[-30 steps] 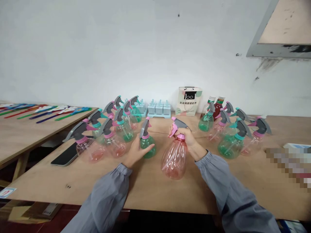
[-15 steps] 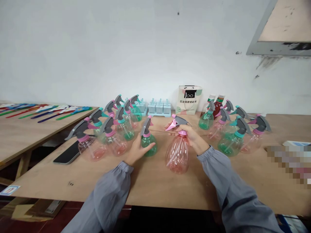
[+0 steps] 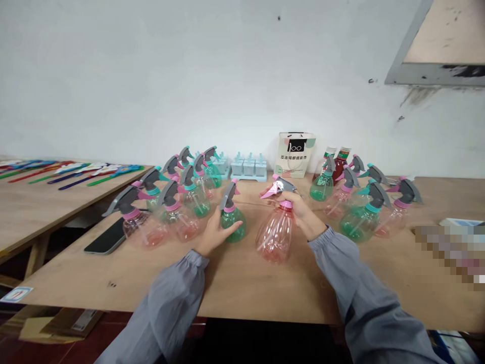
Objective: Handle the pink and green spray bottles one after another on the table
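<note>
My left hand (image 3: 217,231) is around a green spray bottle (image 3: 235,230) with a pink collar and grey head, standing on the table. Its thumb lies across the front; the other fingers are hidden behind. In my right hand (image 3: 297,206) is a clear pink spray bottle (image 3: 273,235), gripped at the neck just under its grey and pink trigger head. That bottle leans, its base toward the left. Whether the base touches the table I cannot tell.
Several pink and green spray bottles (image 3: 185,222) stand on the left, and more spray bottles (image 3: 358,222) on the right. A phone (image 3: 106,237) lies at the left. Behind are light-blue ice-pop moulds (image 3: 249,168), a paper bag (image 3: 293,164) and red-brown bottles (image 3: 341,164).
The pink spray bottle in my right hand has risen slightly and tilted, its base swinging a little left. My left hand keeps its hold on the green one, nearly unmoved.
</note>
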`<state>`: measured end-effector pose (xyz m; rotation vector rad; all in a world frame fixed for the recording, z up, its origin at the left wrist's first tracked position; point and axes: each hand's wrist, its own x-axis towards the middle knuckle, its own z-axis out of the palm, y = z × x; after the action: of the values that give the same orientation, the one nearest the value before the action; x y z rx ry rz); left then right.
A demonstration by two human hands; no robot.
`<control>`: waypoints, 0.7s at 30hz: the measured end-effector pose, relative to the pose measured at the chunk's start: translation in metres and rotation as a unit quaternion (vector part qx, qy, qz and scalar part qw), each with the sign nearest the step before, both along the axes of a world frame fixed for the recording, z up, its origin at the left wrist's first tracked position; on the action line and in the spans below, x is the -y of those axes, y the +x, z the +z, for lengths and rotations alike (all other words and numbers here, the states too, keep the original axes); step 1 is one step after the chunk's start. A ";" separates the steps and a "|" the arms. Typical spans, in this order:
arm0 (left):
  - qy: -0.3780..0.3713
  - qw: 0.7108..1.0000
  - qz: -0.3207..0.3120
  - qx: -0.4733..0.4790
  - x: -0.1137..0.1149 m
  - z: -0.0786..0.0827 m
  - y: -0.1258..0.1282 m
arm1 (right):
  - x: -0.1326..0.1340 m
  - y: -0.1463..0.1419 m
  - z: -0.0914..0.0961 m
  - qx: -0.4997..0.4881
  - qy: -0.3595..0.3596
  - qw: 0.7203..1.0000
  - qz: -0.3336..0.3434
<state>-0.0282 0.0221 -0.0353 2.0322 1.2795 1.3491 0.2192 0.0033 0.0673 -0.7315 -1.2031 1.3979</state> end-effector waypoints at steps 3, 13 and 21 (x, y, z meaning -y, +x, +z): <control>0.003 1.000 -0.003 0.001 0.000 0.000 0.000 | 0.002 0.000 0.002 0.014 0.030 0.999 0.008; -0.002 1.000 -0.007 0.006 0.001 0.001 0.001 | -0.001 0.000 0.000 0.065 0.056 0.996 -0.033; -0.008 1.000 -0.003 0.008 0.001 0.003 0.002 | -0.008 0.009 -0.008 0.144 0.104 0.974 -0.140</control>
<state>-0.0263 0.0208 -0.0326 2.0086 1.2722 1.3469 0.2286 0.0109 0.0595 -0.9370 -1.3853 0.9393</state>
